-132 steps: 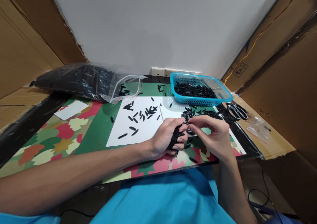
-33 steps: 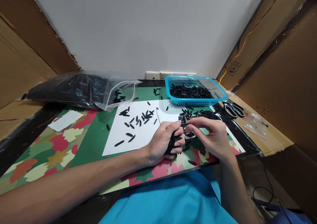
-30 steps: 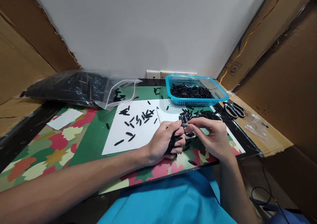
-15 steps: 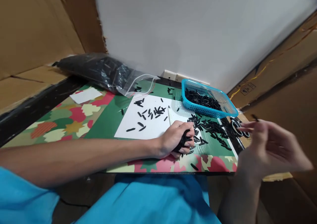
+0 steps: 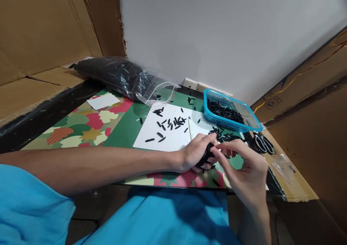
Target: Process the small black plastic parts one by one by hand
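My left hand (image 5: 195,150) is closed around a black bundle (image 5: 204,159), whose exact kind I cannot make out. My right hand (image 5: 248,165) meets it, thumb and fingertips pinched together at the bundle's right side. Whatever sits between those fingertips is too small or hidden to name. Under and behind both hands lies a heap of short, thin black pieces (image 5: 226,136), partly covered by the right hand. More such pieces are scattered over a white sheet (image 5: 143,131) left of the heap.
A blue plastic basket (image 5: 233,124) of black pieces stands at the back right, with scissors (image 5: 260,143) beside it. At the back left lies a clear zip bag (image 5: 114,77) filled with black stuff. A small white card (image 5: 103,101) rests on the patterned tabletop (image 5: 84,129). Cardboard flanks both sides.
My right hand has come in from the right, where it held a small black piece, and now touches the bundle. The left hand keeps its hold. The view has shifted slightly.
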Available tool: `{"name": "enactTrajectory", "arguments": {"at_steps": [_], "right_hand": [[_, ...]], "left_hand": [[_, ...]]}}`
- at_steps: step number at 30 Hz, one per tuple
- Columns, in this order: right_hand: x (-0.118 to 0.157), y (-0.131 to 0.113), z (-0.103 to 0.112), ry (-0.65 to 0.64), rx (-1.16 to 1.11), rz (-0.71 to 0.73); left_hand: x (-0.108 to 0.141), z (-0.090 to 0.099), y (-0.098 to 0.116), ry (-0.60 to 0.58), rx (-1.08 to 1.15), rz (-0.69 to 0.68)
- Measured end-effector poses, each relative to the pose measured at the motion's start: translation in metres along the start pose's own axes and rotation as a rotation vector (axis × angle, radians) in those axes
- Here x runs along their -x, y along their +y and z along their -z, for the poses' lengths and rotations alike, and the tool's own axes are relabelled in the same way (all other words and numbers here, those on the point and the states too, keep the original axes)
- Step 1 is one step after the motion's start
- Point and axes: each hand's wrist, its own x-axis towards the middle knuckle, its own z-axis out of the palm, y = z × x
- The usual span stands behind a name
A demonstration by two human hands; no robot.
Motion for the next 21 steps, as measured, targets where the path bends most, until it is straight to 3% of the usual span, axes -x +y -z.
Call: {"name": "enactTrajectory", "arguments": {"at_steps": [4, 11, 21], "right_hand": [[-0.002, -0.003, -0.002, -0.096, 0.097, 0.056], [-0.001, 0.001, -0.003, -0.126, 0.113, 0.042], [0.001, 0.009, -0.021, 0.075, 0.101, 0.036]], "left_hand": [[0.000, -0.002, -0.003, 0.100, -0.052, -0.011], [-0.003, 0.000, -0.007, 0.153, -0.146, -0.063], [-0.001, 0.003, 0.000, 0.114, 0.002, 0.075]]}}
